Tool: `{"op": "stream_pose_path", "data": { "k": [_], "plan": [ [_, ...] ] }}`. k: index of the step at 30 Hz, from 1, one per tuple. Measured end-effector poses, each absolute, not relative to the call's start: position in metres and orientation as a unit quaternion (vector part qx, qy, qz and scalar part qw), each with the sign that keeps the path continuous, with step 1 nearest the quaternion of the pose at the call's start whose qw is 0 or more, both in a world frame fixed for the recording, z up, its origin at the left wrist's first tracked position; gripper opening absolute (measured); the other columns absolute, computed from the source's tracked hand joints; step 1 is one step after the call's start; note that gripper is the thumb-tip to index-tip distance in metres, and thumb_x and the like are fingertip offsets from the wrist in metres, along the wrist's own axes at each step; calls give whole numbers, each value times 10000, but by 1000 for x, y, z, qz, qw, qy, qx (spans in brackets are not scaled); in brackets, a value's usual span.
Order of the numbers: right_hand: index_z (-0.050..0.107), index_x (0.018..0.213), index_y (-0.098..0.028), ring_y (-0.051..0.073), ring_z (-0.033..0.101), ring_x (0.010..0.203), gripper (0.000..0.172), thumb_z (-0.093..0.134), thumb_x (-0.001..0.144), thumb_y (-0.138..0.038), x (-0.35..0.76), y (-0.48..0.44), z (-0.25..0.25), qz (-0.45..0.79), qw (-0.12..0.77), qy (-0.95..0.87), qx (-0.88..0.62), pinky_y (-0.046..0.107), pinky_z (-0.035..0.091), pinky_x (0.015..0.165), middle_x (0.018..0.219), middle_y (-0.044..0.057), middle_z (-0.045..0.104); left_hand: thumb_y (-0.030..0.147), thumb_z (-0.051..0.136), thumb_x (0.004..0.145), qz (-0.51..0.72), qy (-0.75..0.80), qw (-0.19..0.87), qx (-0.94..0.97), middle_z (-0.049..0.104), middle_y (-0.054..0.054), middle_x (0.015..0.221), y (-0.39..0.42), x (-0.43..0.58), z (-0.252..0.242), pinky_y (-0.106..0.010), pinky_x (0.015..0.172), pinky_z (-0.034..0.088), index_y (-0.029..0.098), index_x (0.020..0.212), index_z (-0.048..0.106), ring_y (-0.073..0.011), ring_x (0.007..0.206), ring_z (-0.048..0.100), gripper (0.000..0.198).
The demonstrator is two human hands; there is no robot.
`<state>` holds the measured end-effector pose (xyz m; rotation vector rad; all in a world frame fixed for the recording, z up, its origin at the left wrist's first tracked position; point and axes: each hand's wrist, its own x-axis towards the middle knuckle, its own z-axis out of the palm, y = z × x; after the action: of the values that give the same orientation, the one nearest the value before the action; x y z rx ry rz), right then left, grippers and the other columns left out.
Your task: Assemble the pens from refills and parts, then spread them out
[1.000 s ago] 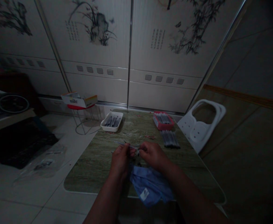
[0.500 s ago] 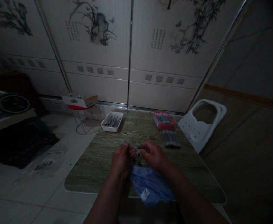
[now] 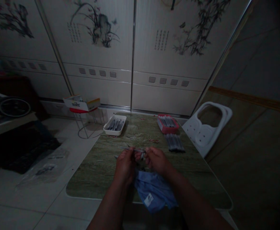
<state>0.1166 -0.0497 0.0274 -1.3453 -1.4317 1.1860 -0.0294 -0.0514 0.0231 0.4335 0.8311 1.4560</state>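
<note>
My left hand (image 3: 125, 161) is closed around a thin, clear pen (image 3: 138, 150), its fingers pinching the barrel over the table. At the pen's right end my right hand (image 3: 156, 159) pinches it, close to the left fingertips. Small dark and pale pieces show between and below the hands, too dim to make out. Just under my wrists a blue cloth (image 3: 151, 188) with a white label hangs over the table's near edge.
On the wood-patterned table (image 3: 92, 175) stand a white tray (image 3: 105, 127) of pens at the back left and a pink basket (image 3: 167, 130) of pens at the back right. A row of pens (image 3: 175, 142) lies before the basket. A white folding chair (image 3: 199, 131) leans beyond the right edge.
Both hands have shifted slightly to the right with the pen. The right fingers have curled in closer around its end. The trays and the row of pens have not moved.
</note>
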Motion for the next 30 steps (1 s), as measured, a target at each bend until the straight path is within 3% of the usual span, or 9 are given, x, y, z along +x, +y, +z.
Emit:
{"op": "stream_pose_path", "data": {
  "k": [6, 9, 13, 18, 25, 30],
  "plan": [
    [600, 949, -199, 154, 614, 682, 284, 644, 870, -467, 118, -50, 24, 410, 482, -597, -494, 270, 476, 613, 795, 0, 641, 186, 660, 894, 647, 376, 637, 183, 731, -63, 784, -48, -31, 22, -222, 679, 570, 135, 891, 660, -138, 703, 714, 51],
    [584, 856, -203, 139, 568, 604, 286, 571, 923, -480, 120, -50, 22, 401, 461, -608, -506, 262, 440, 567, 727, -14, 608, 205, 658, 904, 641, 373, 643, 188, 730, -61, 782, -48, -31, 22, -223, 690, 573, 135, 909, 663, -141, 717, 720, 70],
    [548, 761, -212, 124, 494, 508, 426, 434, 988, -554, 121, -52, 25, 415, 425, -614, -520, 253, 379, 501, 618, -31, 550, 224, 664, 906, 633, 374, 649, 195, 735, -67, 785, -51, -30, 24, -218, 685, 570, 137, 924, 665, -139, 710, 717, 88],
    [562, 890, -213, 133, 539, 587, 345, 529, 956, -550, 121, -55, 26, 399, 456, -622, -496, 248, 414, 544, 700, -34, 572, 211, 677, 894, 635, 368, 651, 195, 738, -67, 804, -52, -29, 26, -211, 689, 569, 135, 925, 666, -132, 713, 716, 83],
    [546, 767, -216, 129, 472, 505, 498, 407, 988, -640, 122, -55, 26, 429, 441, -592, -521, 251, 367, 495, 575, -36, 512, 220, 694, 881, 631, 360, 656, 204, 738, -71, 803, -50, -27, 20, -218, 665, 566, 128, 956, 662, -137, 695, 713, 123],
    [567, 873, -215, 132, 541, 580, 404, 531, 945, -611, 124, -60, 28, 406, 467, -606, -499, 248, 427, 542, 713, -22, 582, 226, 693, 883, 633, 365, 653, 198, 746, -77, 840, -50, -27, 19, -222, 671, 571, 134, 961, 662, -141, 720, 720, 124]
  ]
}}
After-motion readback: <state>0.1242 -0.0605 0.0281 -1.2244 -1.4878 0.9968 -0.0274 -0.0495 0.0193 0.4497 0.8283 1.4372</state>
